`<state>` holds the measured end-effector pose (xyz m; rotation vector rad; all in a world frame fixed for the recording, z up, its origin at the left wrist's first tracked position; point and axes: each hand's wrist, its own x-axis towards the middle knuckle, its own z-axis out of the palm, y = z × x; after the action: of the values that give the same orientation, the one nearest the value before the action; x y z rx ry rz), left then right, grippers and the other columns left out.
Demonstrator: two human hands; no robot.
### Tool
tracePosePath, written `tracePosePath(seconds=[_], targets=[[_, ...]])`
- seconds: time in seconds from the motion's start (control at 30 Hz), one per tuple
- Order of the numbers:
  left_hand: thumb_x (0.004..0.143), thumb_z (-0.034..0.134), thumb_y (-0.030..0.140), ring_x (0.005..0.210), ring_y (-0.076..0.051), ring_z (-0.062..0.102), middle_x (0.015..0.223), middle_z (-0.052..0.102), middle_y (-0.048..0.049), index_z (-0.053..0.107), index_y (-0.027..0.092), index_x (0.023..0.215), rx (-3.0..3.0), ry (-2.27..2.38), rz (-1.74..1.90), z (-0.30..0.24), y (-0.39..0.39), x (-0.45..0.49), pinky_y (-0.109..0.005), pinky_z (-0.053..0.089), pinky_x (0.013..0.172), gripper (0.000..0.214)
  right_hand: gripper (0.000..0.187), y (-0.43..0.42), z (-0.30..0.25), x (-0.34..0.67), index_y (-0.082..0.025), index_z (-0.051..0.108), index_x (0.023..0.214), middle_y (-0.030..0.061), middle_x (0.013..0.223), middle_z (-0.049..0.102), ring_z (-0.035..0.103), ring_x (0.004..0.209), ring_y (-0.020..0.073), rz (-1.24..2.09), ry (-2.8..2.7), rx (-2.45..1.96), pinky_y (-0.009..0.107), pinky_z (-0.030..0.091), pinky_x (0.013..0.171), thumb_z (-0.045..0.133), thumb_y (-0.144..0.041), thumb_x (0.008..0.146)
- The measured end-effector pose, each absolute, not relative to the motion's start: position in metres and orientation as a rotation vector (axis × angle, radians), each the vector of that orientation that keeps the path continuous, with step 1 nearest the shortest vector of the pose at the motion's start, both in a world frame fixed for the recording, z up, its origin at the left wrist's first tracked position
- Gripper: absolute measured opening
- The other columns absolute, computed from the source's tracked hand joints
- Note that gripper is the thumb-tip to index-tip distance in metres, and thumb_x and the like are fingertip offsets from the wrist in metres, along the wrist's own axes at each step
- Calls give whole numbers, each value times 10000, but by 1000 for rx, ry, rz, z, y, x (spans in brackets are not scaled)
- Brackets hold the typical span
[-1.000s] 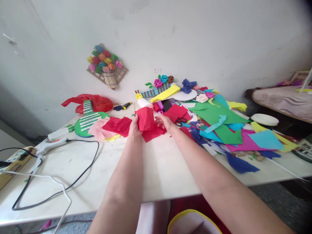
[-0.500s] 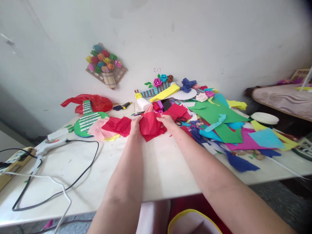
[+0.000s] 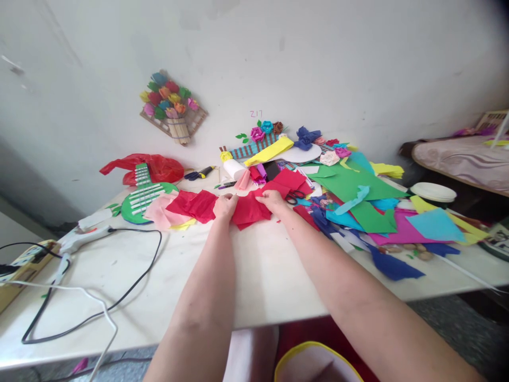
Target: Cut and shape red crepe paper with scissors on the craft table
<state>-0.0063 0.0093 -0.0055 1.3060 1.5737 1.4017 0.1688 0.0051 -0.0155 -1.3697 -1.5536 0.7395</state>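
My left hand (image 3: pixel 225 206) and my right hand (image 3: pixel 271 201) both pinch a sheet of red crepe paper (image 3: pixel 248 209) that lies low over the white table (image 3: pixel 254 276), one hand at each side of it. More red crepe paper (image 3: pixel 194 205) lies just left of my left hand, on a pink sheet (image 3: pixel 159 213). Black-handled scissors (image 3: pixel 295 197) rest right beside my right hand, next to further red sheets (image 3: pixel 290 181).
A heap of coloured paper sheets (image 3: pixel 358 201) covers the table's right half. A glue gun (image 3: pixel 81 237) with black and white cables (image 3: pixel 99 307) lies at the left. A green paper guitar (image 3: pixel 143 195), a red plastic bag (image 3: pixel 157 167) and paper flowers (image 3: pixel 266 130) sit further back. White plates (image 3: pixel 431 192) stand at the right.
The red crepe sheet was held up in front of me; both hands have brought it down and flattened it toward the table.
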Motion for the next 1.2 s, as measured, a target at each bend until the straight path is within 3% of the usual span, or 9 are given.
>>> tracePosePath(seconds=[0.17, 0.3, 0.43, 0.67, 0.83, 1.07, 1.2], targets=[[478, 724, 274, 1160, -351, 365, 856, 610, -112, 494, 206, 474, 1595, 1893, 1268, 0, 2, 3, -434, 270, 948, 240, 226, 5, -17, 168, -187, 411, 567, -68, 479, 357, 359, 464, 87, 742, -1595, -1444, 207, 261, 446, 570, -334, 631], [436, 753, 417, 1153, -369, 371, 939, 591, -146, 445, 196, 506, 1662, 1939, 1216, 0, 0, 5, -450, 224, 964, 386, 194, 4, -15, 167, -184, 445, 577, -63, 480, 373, 370, 469, 91, 709, -1611, -1494, 213, 278, 466, 568, -319, 643], [409, 746, 511, 1119, -342, 427, 888, 607, -127, 415, 203, 541, 1648, 1986, 1088, -3, 0, 3, -422, 261, 939, 472, 175, 4, -16, 167, -179, 481, 592, -51, 513, 432, 408, 504, 99, 695, -1606, -1514, 215, 308, 498, 567, -321, 649], [436, 788, 337, 1139, -317, 418, 814, 605, -114, 373, 202, 530, 1437, 1868, 1166, -4, 0, 2, -368, 312, 874, 446, 199, 10, -21, 167, -180, 498, 567, -32, 542, 481, 451, 537, 113, 584, -1668, -1571, 222, 328, 524, 560, -343, 661], [343, 806, 151, 1096, -303, 460, 794, 605, -66, 446, 211, 598, 1294, 1724, 1288, -2, -2, -2, -334, 333, 844, 445, 180, 11, -24, 165, -186, 556, 661, -11, 648, 567, 498, 598, 122, 568, -1637, -1574, 221, 346, 559, 546, -364, 686], [394, 808, 245, 874, -234, 573, 785, 584, -32, 522, 213, 957, 1202, 1633, 1455, -11, -11, -9, -315, 398, 782, 632, 202, 7, -20, 163, -181, 567, 651, 5, 661, 585, 513, 633, 134, 486, -1675, -1598, 224, 346, 572, 520, -365, 718], [388, 802, 162, 846, -212, 582, 756, 576, -17, 545, 204, 962, 1124, 1470, 1515, -14, -11, -8, -312, 413, 796, 630, 197, 8, -21, 163, -183, 583, 677, 9, 686, 604, 521, 641, 135, 479, -1679, -1588, 223, 351, 576, 515, -362, 726]])
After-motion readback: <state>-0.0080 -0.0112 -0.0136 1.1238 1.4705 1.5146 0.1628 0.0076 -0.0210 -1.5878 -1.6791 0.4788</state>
